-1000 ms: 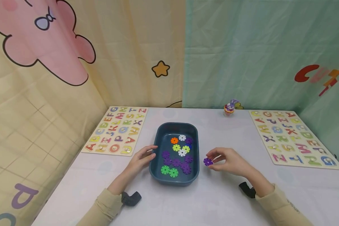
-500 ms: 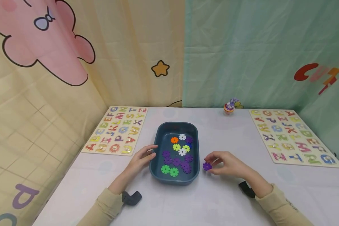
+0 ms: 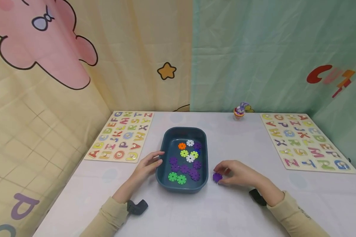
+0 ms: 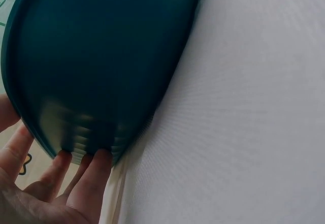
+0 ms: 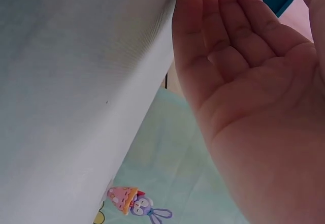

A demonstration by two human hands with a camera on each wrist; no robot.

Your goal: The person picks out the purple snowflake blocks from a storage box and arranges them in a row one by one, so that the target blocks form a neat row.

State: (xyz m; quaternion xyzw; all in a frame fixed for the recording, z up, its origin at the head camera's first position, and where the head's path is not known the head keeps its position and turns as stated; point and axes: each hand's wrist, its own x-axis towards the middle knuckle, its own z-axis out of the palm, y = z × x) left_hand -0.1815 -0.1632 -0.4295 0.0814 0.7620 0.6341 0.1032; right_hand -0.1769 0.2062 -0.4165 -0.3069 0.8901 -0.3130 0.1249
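A dark blue-green plastic tub (image 3: 182,188) stands on the white table in the head view, with several notched snowflake discs in purple, green, yellow, white and orange on its floor. My left hand (image 3: 146,166) rests against the tub's left side; in the left wrist view its fingertips (image 4: 101,158) touch the outer wall. Just right of the tub, my right hand (image 3: 237,172) pinches one purple snowflake disc (image 3: 217,177) between thumb and fingers, low over the table. The right wrist view shows the palm and fingers (image 5: 241,36), but the disc is hidden there.
Wooden alphabet boards lie to the left (image 3: 118,136) and to the right (image 3: 305,143). A small rabbit figure (image 3: 240,111) stands at the back. Dark curved objects sit beside the left wrist (image 3: 137,207) and the right wrist (image 3: 257,197). Curtains hang behind the table.
My right hand has moved slightly down toward the near side of the table with the purple snowflake disc. The left hand stays at the tub. The head view has shifted slightly.
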